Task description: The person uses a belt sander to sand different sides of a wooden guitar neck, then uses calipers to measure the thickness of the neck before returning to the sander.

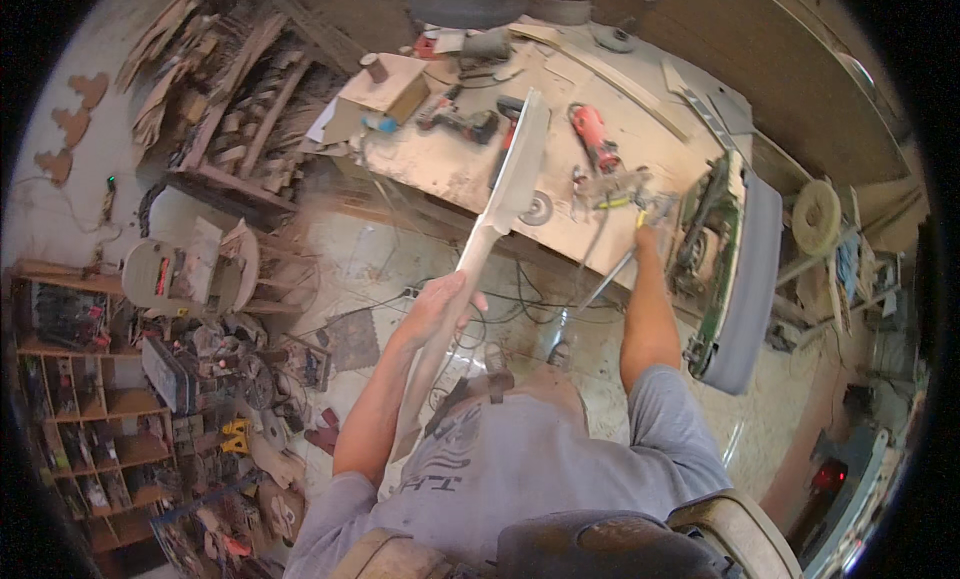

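Well, the left hand [430,309] curls its grip round a wooden piece [483,234]; the right hand [646,241] reaches toward tools [615,191], grip unclear.

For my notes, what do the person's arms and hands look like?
The shirt sleeves are short, loose and grey; the forearms below them are bare. The left hand wears no glove. The right hand shows too little for finer detail.
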Demonstrator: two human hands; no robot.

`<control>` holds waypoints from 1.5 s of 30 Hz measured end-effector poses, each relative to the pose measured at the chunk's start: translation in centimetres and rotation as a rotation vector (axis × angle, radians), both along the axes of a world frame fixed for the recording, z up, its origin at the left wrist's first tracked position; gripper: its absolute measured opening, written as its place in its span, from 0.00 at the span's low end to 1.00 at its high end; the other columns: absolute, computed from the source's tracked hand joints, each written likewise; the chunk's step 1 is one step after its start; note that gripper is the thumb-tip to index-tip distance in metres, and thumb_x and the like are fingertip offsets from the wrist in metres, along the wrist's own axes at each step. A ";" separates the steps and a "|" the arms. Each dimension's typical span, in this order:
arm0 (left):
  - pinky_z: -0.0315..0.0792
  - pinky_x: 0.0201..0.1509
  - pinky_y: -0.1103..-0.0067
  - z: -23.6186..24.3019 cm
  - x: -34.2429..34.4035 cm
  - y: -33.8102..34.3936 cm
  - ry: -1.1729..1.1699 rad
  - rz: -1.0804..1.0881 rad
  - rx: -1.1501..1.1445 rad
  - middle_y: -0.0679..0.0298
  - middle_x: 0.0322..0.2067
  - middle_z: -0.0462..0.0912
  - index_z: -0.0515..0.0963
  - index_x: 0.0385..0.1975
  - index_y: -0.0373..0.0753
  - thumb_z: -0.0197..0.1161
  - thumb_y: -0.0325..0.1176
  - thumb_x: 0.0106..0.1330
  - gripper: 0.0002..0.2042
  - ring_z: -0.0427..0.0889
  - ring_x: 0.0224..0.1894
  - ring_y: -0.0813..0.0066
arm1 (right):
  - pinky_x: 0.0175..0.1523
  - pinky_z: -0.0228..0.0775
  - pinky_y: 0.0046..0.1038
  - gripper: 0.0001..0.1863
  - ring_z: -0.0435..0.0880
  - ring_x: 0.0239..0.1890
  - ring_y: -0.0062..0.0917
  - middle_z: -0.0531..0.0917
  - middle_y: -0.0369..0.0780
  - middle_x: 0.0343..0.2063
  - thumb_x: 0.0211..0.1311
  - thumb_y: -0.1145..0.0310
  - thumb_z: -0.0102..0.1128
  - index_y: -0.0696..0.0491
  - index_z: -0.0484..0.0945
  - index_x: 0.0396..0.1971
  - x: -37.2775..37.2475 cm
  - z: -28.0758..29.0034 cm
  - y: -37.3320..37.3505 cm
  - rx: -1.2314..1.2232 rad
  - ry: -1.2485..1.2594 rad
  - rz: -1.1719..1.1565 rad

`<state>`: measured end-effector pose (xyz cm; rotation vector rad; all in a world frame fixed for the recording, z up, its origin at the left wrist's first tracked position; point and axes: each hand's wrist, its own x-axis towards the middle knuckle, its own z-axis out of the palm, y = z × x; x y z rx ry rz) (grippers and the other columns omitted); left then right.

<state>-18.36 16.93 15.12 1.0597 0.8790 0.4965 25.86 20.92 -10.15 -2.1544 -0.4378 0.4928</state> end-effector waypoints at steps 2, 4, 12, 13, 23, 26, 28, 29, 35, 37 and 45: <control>0.72 0.26 0.80 0.4 0.2 1.0 -0.112 -0.036 -0.050 0.57 0.31 0.80 0.70 0.51 0.32 0.41 0.51 0.73 0.25 0.72 0.19 0.78 | 0.50 0.70 0.41 0.20 0.80 0.44 0.47 0.81 0.54 0.39 0.59 0.65 0.52 0.63 0.76 0.46 0.3 1.6 0.7 -0.061 -0.112 0.000; 0.74 0.29 0.77 0.1 0.2 1.9 -0.208 -0.056 -0.104 0.53 0.33 0.80 0.67 0.54 0.30 0.38 0.52 0.73 0.28 0.74 0.19 0.76 | 0.52 0.69 0.41 0.21 0.79 0.45 0.47 0.81 0.55 0.40 0.60 0.64 0.52 0.64 0.76 0.46 -0.9 4.0 0.5 -0.082 -0.277 0.009; 0.79 0.36 0.70 2.3 1.8 6.3 -0.484 -0.136 -0.045 0.50 0.34 0.79 0.66 0.51 0.28 0.38 0.57 0.71 0.31 0.82 0.26 0.66 | 0.32 0.70 0.24 0.16 0.78 0.26 0.18 0.81 0.37 0.22 0.62 0.60 0.58 0.59 0.81 0.36 -20.9 15.6 -11.8 0.317 0.168 0.537; 0.79 0.37 0.70 2.9 2.2 6.8 -0.500 -0.128 -0.007 0.50 0.34 0.79 0.67 0.51 0.28 0.38 0.57 0.71 0.32 0.82 0.27 0.65 | 0.27 0.68 0.23 0.13 0.76 0.22 0.16 0.81 0.35 0.21 0.61 0.62 0.59 0.58 0.81 0.35 -23.9 18.5 -14.1 0.268 0.338 0.607; 0.74 0.51 0.62 4.6 13.9 1.3 -1.017 0.153 -0.059 0.55 0.35 0.78 0.66 0.51 0.33 0.40 0.56 0.71 0.28 0.81 0.42 0.57 | 0.52 0.73 0.31 0.45 0.77 0.52 0.32 0.74 0.47 0.53 0.57 0.61 0.64 0.60 0.46 0.67 -30.9 25.2 -25.0 0.190 0.599 0.683; 0.65 0.62 0.60 5.1 14.7 -5.4 -1.011 0.183 -0.286 0.56 0.41 0.77 0.65 0.53 0.38 0.38 0.58 0.70 0.28 0.77 0.51 0.55 | 0.50 0.73 0.31 0.48 0.76 0.51 0.33 0.73 0.45 0.53 0.54 0.66 0.66 0.57 0.44 0.68 -29.0 24.0 -27.0 0.633 0.679 0.342; 0.58 0.67 0.60 3.7 14.2 -9.1 -1.003 0.149 -0.363 0.54 0.50 0.72 0.63 0.54 0.39 0.38 0.59 0.70 0.28 0.69 0.60 0.54 | 0.49 0.74 0.31 0.42 0.78 0.47 0.32 0.73 0.44 0.52 0.54 0.70 0.64 0.55 0.50 0.66 -27.0 25.7 -28.8 0.922 0.688 0.231; 0.57 0.68 0.60 3.8 13.9 -10.8 -0.968 0.144 -0.388 0.53 0.51 0.71 0.62 0.54 0.39 0.38 0.59 0.70 0.28 0.67 0.61 0.54 | 0.48 0.74 0.30 0.39 0.78 0.46 0.31 0.74 0.44 0.51 0.54 0.72 0.64 0.54 0.53 0.64 -26.2 26.6 -29.7 1.033 0.691 0.183; 0.58 0.67 0.57 -0.5 13.2 -15.1 -0.755 -0.107 -0.460 0.48 0.62 0.63 0.60 0.61 0.39 0.38 0.58 0.70 0.30 0.63 0.64 0.54 | 0.38 0.75 0.27 0.31 0.81 0.31 0.29 0.77 0.46 0.41 0.54 0.69 0.61 0.60 0.59 0.56 -21.0 27.7 -39.4 0.917 0.448 0.000; 0.61 0.64 0.54 -2.4 12.6 -14.0 -0.817 -0.005 -0.636 0.48 0.60 0.65 0.62 0.59 0.38 0.42 0.55 0.70 0.28 0.68 0.61 0.51 | 0.36 0.74 0.24 0.31 0.81 0.31 0.26 0.78 0.44 0.39 0.53 0.68 0.62 0.60 0.62 0.55 -19.7 28.4 -42.9 0.868 0.370 -0.080; 0.68 0.60 0.56 -10.5 19.9 -16.7 -0.591 -0.055 -0.794 0.49 0.55 0.68 0.60 0.58 0.37 0.50 0.51 0.67 0.28 0.73 0.54 0.46 | 0.32 0.77 0.25 0.28 0.82 0.27 0.28 0.80 0.47 0.34 0.53 0.67 0.66 0.62 0.65 0.51 -15.1 32.4 -49.7 0.489 0.082 -0.310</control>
